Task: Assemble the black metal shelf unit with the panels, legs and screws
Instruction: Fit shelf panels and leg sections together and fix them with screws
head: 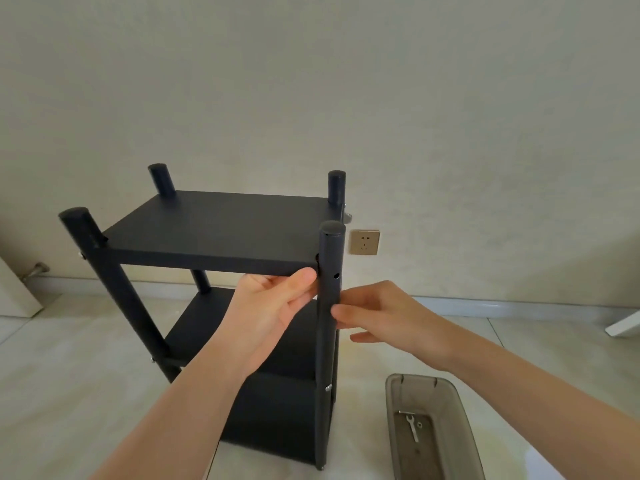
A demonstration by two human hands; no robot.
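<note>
On the tiled floor by the wall stands the shelf [221, 233], upright, its top panel [214, 226] sitting between four capped legs. The left hand [273, 303] has its grip closed on that panel's front edge, thumb on the rim beside the near right leg [329, 306], while the right hand [384, 317] touches this leg with loose, straight fingers, gripping nothing. Right of the shelf lies a clear tray [460, 410] holding a small wrench [412, 426], and a socket [364, 242] sits on the wall behind
</note>
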